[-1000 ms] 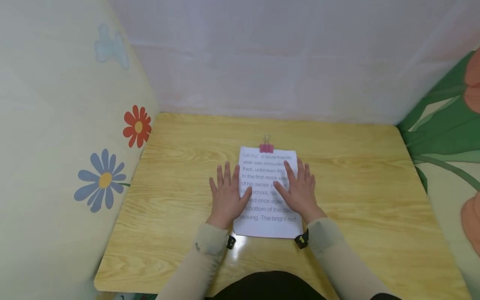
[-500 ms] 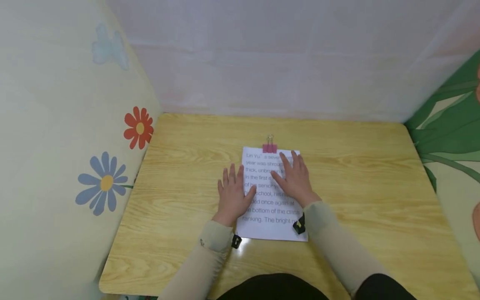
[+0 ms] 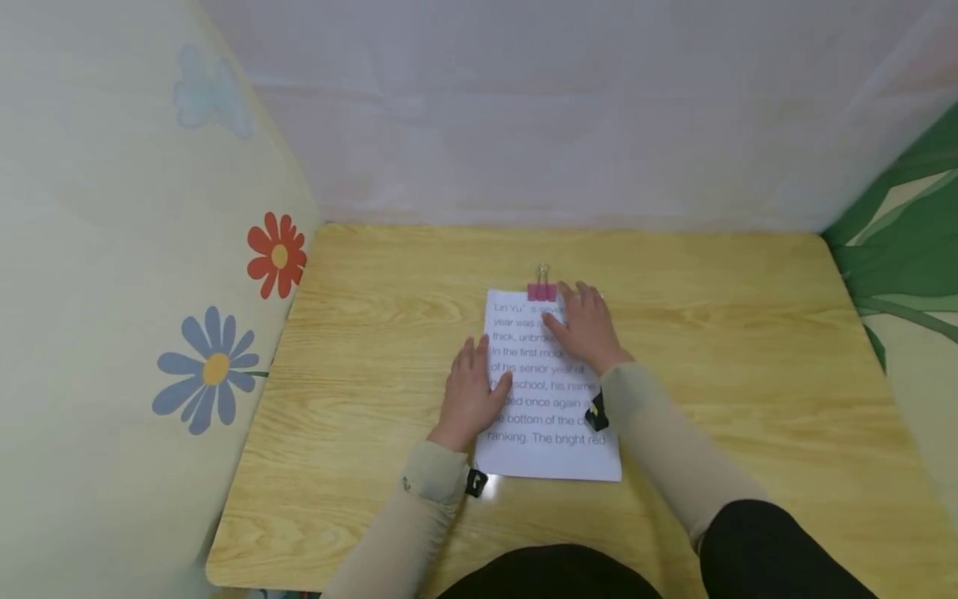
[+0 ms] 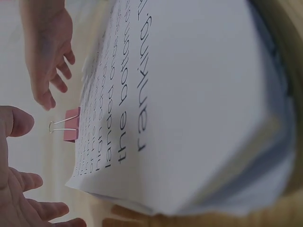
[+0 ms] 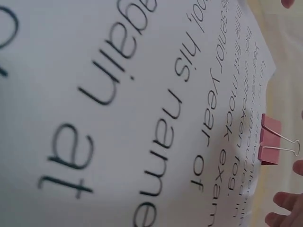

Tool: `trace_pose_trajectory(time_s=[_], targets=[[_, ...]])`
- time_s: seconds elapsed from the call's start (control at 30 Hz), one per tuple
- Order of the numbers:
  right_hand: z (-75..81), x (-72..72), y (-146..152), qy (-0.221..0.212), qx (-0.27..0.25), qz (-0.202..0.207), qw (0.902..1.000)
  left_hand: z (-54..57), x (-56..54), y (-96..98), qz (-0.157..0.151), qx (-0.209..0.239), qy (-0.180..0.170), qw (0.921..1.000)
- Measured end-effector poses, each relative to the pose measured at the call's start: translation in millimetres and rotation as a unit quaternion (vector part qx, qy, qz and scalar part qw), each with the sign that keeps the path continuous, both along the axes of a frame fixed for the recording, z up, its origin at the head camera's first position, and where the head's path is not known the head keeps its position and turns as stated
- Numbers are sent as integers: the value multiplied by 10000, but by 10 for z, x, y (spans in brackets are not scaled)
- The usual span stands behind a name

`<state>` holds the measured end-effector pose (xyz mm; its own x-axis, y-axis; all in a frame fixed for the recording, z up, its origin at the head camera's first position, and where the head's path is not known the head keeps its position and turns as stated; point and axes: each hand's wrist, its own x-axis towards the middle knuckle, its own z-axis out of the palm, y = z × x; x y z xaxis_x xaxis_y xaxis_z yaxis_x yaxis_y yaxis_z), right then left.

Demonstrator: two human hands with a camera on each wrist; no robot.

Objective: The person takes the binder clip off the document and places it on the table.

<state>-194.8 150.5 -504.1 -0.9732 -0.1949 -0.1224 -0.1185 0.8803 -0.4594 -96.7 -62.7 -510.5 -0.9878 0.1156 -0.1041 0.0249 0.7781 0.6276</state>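
Note:
A stack of printed paper (image 3: 546, 462) lies on the table, its top edge held by a pink binder clip (image 3: 542, 292) with wire handles upright. My left hand (image 3: 473, 395) is over the stack's left edge, fingers extended and holding nothing. Over the upper right of the sheets is my right hand (image 3: 589, 327), its fingertips close to the clip but apart from it. The left wrist view shows this right hand (image 4: 49, 52) raised above the paper with loose fingers. In the right wrist view the clip (image 5: 270, 142) stands beyond the text, with fingers (image 5: 286, 201) at the lower right.
The wood-grain table (image 3: 359, 399) extends on both sides of the stack. A pale cloth backdrop (image 3: 524, 116) hangs behind it. A wall with painted flowers (image 3: 215, 369) borders the left, and green leaf patterns (image 3: 913, 249) the right.
My right hand has moved up and slightly left along the paper toward the binder clip. The left hand stays by the left edge. The head view has shifted a little.

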Motion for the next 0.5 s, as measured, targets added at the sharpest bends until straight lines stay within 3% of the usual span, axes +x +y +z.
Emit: trace_pose_trajectory(time_s=[0.23,0.5], targets=[[53,-249,-25,-123,-80,-95,9998,43,-13,-2,-25,234,-238,9994],[52,-431,-86,-401,-444,-531,9968,93,-41,16,-184,531,-65,9984]])
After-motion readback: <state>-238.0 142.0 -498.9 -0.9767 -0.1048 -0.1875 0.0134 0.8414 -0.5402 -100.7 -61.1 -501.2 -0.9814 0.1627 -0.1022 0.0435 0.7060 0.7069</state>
